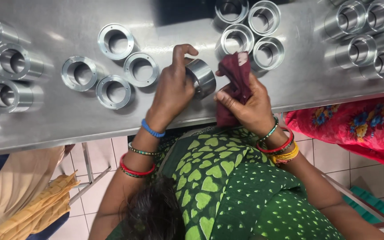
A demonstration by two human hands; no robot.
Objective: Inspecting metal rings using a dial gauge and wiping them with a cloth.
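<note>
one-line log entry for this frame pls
left hand: holds metal ring | right hand: holds dark red cloth beside ring | steel table: more rings standing in groups

You stand in a metalworking shop: rows of machined steel rings (116,42) cover a stainless bench (67,120) over tiled floor (103,155).

Brushed steel table (67,120) — reflective top, front edge running across the view. On it: four flanged metal rings (110,69) left of centre, four more rings (249,32) at top centre, longer metal sleeves (5,75) at far left and another sleeve cluster (370,40) at far right — all standing open end up.
</note>
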